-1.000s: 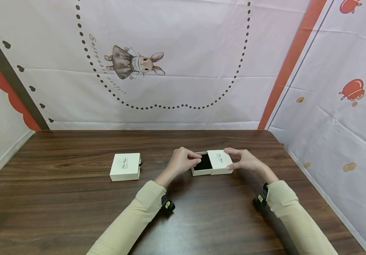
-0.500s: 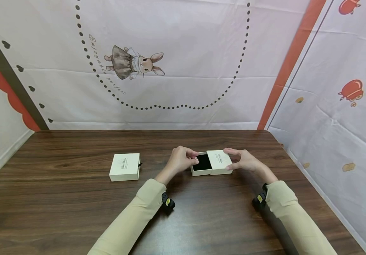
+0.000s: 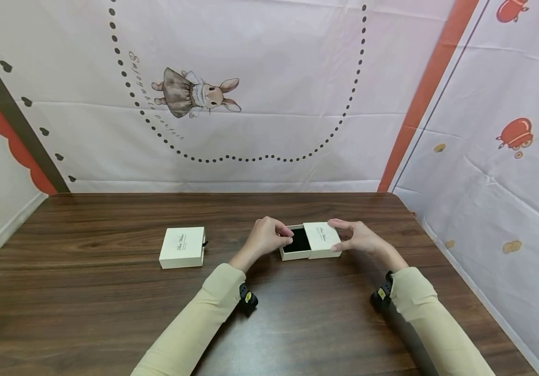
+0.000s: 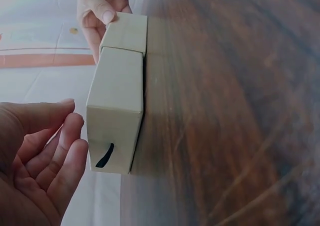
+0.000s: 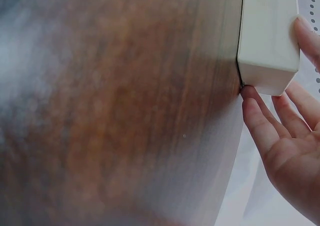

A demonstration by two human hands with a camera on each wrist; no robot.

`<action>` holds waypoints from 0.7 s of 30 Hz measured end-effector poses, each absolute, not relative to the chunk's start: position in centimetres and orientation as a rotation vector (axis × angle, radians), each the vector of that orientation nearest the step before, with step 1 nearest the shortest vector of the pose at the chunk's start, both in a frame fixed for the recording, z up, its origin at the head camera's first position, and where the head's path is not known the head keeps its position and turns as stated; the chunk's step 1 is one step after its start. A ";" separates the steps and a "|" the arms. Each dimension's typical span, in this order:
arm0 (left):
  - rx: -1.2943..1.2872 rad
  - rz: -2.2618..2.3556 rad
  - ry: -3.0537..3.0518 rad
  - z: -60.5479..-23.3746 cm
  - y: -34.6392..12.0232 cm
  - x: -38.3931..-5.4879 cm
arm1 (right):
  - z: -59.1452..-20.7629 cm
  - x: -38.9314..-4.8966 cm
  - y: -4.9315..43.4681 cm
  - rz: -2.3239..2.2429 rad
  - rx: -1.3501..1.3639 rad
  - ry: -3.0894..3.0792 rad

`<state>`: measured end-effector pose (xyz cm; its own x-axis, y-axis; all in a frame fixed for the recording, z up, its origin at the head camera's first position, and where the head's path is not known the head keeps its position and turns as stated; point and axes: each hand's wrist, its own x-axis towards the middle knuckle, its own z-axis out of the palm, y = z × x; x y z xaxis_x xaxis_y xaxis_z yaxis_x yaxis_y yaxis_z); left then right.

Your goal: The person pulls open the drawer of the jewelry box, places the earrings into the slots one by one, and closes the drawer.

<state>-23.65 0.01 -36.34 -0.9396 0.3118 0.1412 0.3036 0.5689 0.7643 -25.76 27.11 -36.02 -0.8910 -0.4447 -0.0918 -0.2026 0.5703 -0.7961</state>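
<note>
A cream drawer-style gift box [image 3: 322, 237] with small lettering lies on the table, its tray [image 3: 296, 256] slid partly out to the left, showing a black lining. My right hand [image 3: 363, 237] grips the sleeve's right end, thumb at the near corner and fingers at the far one. At the tray's left end is my left hand [image 3: 265, 237], thumb and fingertips pinched together over the rim. What it pinches is hidden now; a small pale glint showed there half a second ago. In the left wrist view a black pull tab [image 4: 105, 155] sticks out of the tray's end.
A second cream gift box [image 3: 182, 247], closed and with a black tab on its right side, sits to the left on the dark wooden table [image 3: 86, 292]. Behind the table hangs a white printed cloth [image 3: 278, 94], with another along the right side.
My left fingertips draw back slightly left from over the black lining towards the tray's left rim. The glint between them drops out of sight. The right hand and both boxes stay put.
</note>
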 end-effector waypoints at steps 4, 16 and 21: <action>0.554 1.325 2.760 -36.5 0.2 -23.8 | -35.9 -25.6 27.1 -1.232 -0.527 2.517; 0.476 1.345 2.664 -37.0 0.0 -24.1 | -35.9 -25.5 26.9 -1.223 -0.537 2.515; 0.475 1.338 2.645 -37.2 -0.2 -24.3 | -35.8 -25.4 27.0 -1.197 -0.557 2.540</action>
<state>-24.32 -0.16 -37.23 -0.9404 0.3396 0.0179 0.2157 0.5550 0.8034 -25.45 27.03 -35.85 -0.8873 -0.4535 -0.0843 -0.2236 0.5828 -0.7812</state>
